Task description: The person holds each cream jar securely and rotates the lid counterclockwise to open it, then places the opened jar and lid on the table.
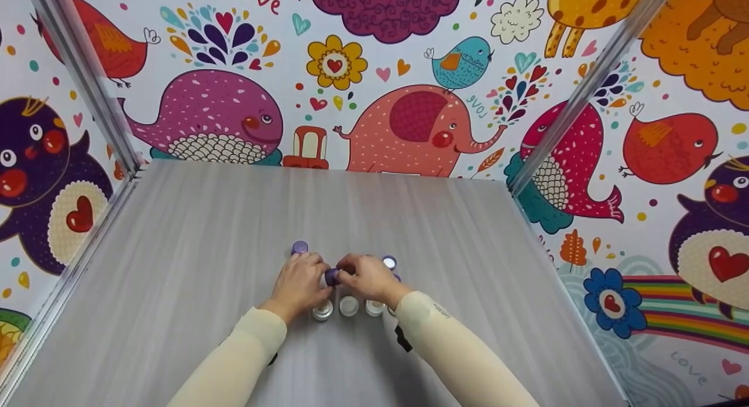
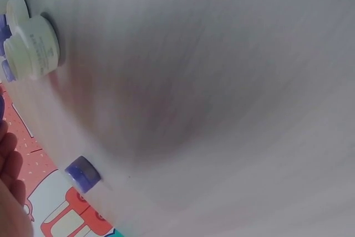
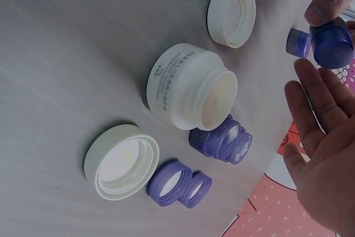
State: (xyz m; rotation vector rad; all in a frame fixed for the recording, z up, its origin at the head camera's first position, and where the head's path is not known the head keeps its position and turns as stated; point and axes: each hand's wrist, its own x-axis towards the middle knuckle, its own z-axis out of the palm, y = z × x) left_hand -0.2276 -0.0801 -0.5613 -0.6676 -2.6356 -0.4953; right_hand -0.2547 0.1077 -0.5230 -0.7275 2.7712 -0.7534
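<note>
Between the two hands a small purple jar (image 1: 332, 276) is held off the table. My left hand (image 1: 299, 281) grips it, its thumb pressing on the jar (image 3: 333, 45) in the right wrist view. My right hand (image 1: 368, 275) reaches it from the other side and appears to pinch it with thumb and index; the other fingers (image 3: 304, 106) stretch out loosely beneath. Just beyond the left hand stands another purple piece (image 1: 299, 247). In front of the hands are an open white jar (image 3: 191, 87), white lids (image 3: 232, 16) and a second white jar (image 2: 36, 48).
Beside the nearer open white jar lie small purple containers (image 3: 224, 140) and purple rings or caps (image 3: 169, 182) with pale insides. Another white lid (image 3: 121, 162) lies face up. The grey table (image 1: 234, 220) meets cartoon-printed walls (image 1: 386, 62) and metal posts (image 1: 88, 79).
</note>
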